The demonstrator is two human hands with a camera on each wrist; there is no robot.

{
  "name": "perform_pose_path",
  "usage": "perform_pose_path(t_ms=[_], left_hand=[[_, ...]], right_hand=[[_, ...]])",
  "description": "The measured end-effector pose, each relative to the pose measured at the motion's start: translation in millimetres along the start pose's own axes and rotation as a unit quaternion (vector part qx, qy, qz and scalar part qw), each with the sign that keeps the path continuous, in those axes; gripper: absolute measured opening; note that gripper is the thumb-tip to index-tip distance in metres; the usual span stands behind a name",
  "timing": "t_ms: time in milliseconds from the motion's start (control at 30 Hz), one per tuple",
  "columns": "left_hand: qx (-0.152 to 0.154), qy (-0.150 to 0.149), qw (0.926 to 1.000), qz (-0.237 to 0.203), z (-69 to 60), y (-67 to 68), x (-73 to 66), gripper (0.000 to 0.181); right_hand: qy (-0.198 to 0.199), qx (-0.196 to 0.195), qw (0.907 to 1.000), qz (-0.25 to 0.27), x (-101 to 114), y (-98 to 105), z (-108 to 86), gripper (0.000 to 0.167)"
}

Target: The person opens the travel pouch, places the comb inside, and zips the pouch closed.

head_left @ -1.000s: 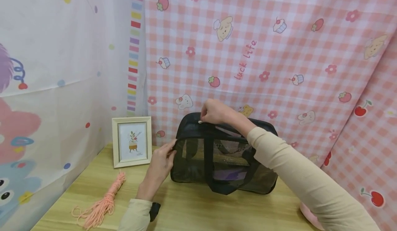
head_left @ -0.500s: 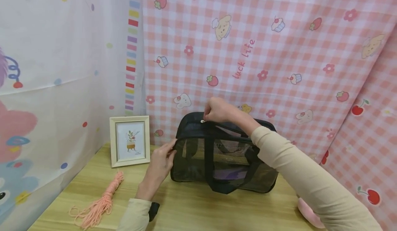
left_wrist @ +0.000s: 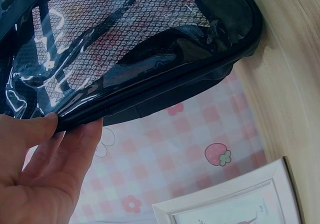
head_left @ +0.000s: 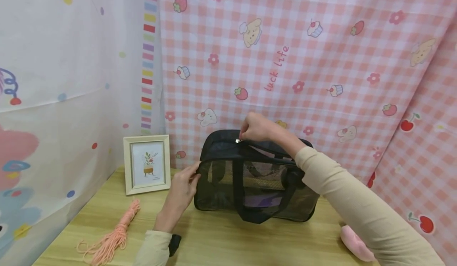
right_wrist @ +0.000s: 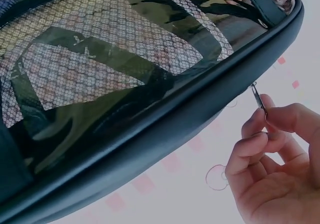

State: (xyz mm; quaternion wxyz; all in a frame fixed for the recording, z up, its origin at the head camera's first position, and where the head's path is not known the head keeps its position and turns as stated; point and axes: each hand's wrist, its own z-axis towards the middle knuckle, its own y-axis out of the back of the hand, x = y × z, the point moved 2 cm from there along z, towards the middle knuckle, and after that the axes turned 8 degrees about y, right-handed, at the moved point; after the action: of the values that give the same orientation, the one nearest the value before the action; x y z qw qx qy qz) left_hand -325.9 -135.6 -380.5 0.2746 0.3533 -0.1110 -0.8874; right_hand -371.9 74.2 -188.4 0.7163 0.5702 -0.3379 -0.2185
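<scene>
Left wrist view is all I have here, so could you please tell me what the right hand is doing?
Observer: The right hand pinches the zipper pull at the top of the bag.
Operator: Thank you; what lies in front of the picture frame?
Observer: A bundle of peach cord, on the table.
Operator: And what shows through the bag's front, please?
Observer: A purple item, low inside; I cannot tell what it is.
</scene>
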Motion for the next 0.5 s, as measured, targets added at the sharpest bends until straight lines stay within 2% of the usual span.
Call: perform_pose_path(t_ms=[500], left_hand=[[0.0,0.002,1.0,0.0,0.2,-0.8,2.5,0.044]], right_hand=[[-0.035,0.007,0.9993,0.014,-16,4,-15.5,0.014]])
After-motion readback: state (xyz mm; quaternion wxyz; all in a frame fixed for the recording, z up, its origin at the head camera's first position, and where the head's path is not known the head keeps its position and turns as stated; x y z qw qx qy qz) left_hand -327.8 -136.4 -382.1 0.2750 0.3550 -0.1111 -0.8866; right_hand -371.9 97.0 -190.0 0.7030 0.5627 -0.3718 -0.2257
